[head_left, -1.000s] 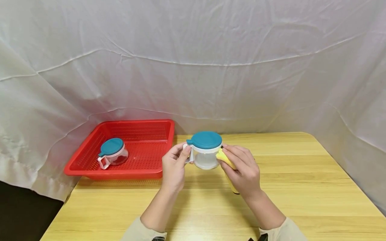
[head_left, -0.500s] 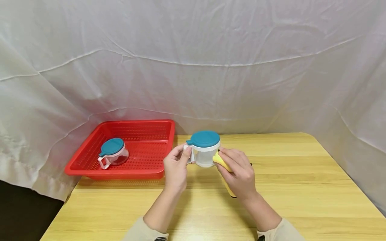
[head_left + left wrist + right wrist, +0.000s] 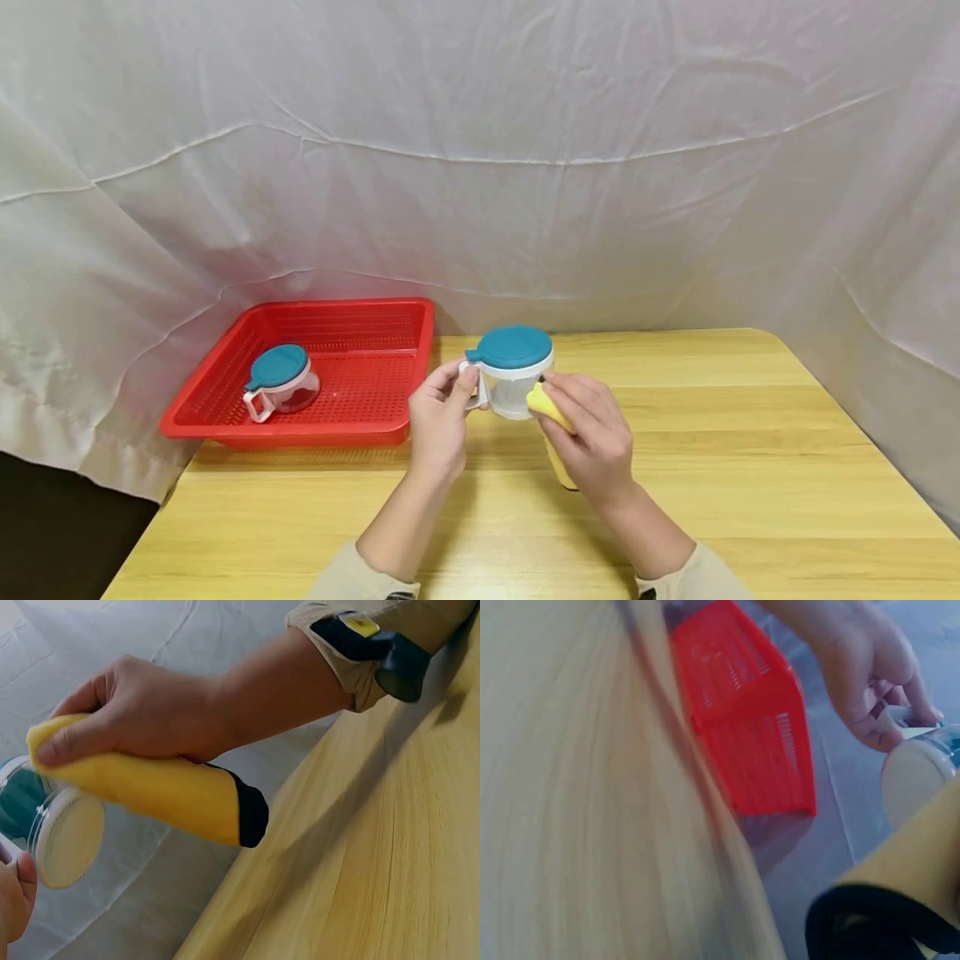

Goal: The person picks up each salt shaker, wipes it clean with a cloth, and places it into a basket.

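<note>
My left hand [image 3: 437, 421] pinches the white handle of a clear jar [image 3: 507, 398] with a teal lid [image 3: 514, 347], holding it upright above the table. A folded yellow cloth [image 3: 545, 402] is in my right hand [image 3: 592, 437], its tip against the jar's right side. In the left wrist view the cloth [image 3: 165, 793] hangs as a thick roll with a black-edged end, the thumb pressed along its top, close by the jar's round base [image 3: 72, 840]. From the right wrist, my left hand [image 3: 866, 675] shows with fingers curled at the handle.
A red perforated basket [image 3: 360, 427] stands on the left of the wooden table [image 3: 750, 475]. Inside it a second clear jar [image 3: 298, 393] with a teal lid leans, handle toward me. A pale curtain [image 3: 525, 217] hangs behind and along the sides.
My right hand has moved a little left and down with the cloth along the jar's side. The jar has shifted only slightly in my left hand. The basket is unmoved.
</note>
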Available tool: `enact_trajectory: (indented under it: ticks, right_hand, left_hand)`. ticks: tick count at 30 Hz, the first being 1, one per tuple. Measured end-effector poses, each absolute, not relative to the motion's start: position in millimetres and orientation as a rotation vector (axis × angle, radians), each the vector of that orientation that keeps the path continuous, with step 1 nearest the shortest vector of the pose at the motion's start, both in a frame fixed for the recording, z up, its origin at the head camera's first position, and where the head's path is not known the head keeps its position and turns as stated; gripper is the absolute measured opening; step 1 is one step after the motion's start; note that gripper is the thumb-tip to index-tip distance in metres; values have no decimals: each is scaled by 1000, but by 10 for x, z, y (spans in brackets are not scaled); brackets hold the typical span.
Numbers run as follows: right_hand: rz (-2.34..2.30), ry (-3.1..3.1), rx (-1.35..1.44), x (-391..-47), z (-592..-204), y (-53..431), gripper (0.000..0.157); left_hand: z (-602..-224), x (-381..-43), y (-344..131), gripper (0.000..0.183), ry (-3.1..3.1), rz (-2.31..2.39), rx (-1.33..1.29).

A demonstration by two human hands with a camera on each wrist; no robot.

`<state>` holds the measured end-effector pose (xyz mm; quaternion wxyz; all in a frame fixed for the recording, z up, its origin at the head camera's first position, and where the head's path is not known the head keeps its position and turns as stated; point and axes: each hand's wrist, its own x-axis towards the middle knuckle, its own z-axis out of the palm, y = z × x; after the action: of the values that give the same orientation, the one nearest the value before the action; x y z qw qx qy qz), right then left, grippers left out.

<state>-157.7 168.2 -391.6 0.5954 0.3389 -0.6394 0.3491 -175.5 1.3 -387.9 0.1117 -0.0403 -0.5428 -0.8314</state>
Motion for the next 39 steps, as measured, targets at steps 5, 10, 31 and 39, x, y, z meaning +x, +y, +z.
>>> enact_trajectory:
  ticks: [5,10,31,39]
  right_hand:
    - [1193,-1589,580,-1526,-3923,1738,22]
    - [1432,-1725,354,-1539,-4004,1819,34]
    - [1684,-1927,76,-1487,-3966,1858,29]
    - [1625,-1894,94,-1478,-3942,1855,24]
  left_hand:
    - [-3880,-1737,9,26,-1610,-2460,-175]
    - [-3899,-1737,0,27,-1610,-2454,-233]
    - [-3901,-1697,14,25,-1712,-2385,-355]
    - [-3906,-1704,27,27,-1733,-2382,-382]
